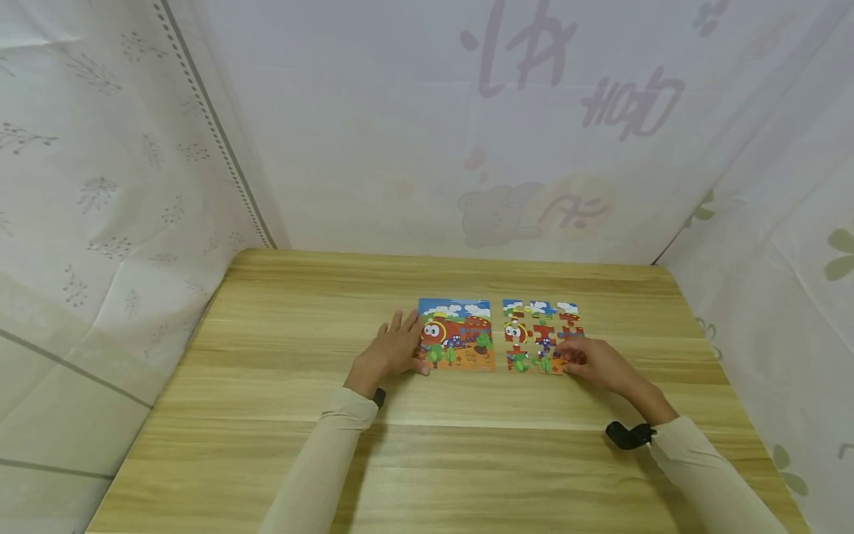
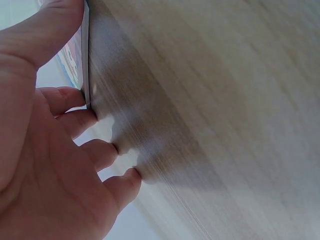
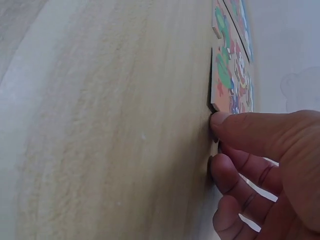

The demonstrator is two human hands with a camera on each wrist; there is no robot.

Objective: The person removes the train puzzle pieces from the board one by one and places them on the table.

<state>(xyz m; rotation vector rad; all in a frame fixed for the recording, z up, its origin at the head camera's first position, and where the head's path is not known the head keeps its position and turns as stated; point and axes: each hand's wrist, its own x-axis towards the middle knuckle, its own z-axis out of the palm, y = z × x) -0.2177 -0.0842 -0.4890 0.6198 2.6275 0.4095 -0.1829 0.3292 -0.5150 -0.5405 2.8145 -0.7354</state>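
Observation:
My left hand (image 1: 392,350) rests at the left edge of a flat, square train picture (image 1: 467,354), fingers spread and thumb at its lower corner. In the left wrist view, fingertips and thumb touch the table along the picture's edge (image 2: 85,55). Right of it, puzzle pieces (image 1: 514,332) with the same train design lie in rows, with small gaps between several of them. My right hand (image 1: 600,365) is at the lower right corner of these pieces, pinching a puzzle piece between thumb and curled fingers. The fingers mostly hide that piece. In the right wrist view, the thumb (image 3: 250,131) is beside a neighbouring piece (image 3: 220,82).
Both things lie on a wood-grain table (image 1: 440,460), toward its far side. A pale printed curtain (image 1: 373,148) hangs behind the table, with more cloth at both sides. A black band (image 1: 629,435) is on the right wrist.

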